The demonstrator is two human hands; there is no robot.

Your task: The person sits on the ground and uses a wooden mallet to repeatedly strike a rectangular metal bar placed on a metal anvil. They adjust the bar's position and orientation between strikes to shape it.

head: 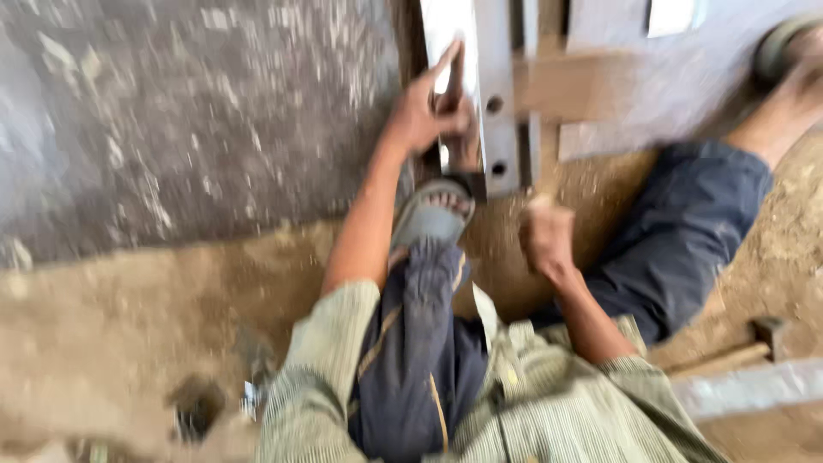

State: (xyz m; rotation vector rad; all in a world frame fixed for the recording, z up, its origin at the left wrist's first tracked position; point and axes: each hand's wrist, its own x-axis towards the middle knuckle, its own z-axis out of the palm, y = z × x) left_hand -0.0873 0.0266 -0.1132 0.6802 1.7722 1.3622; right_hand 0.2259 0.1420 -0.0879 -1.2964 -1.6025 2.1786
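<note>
A: Where's the left hand (426, 107)?

B: Up on the grey metal bar (482, 94), which lies on the ground. Thumb and forefinger spread, other fingers curled around a thin dark tool (454, 81) held against the bar's left edge. Motion blur; can't tell what kind of tool.

A: Bar's orientation?

B: Long axis runs away from the person, toward the frame's top edge. Near end stops just above the sandalled foot (433, 214), which seems to brace it. Two holes show near that end.

A: Right hand (547, 240)?

B: Clenched into a fist, just right of the bar's near end, not touching it. Something pale pokes from the top of the fist; whether it grips a handle, I cannot tell.

A: Which hand is nearer the bar?

B: Left, in contact. Right sits lower, off to the side.

A: Surroundings?

B: Sawdust-strewn ground, a wooden slat (570, 86) crossing beside the bar, a hammer (746, 347) lying at the right edge.
</note>
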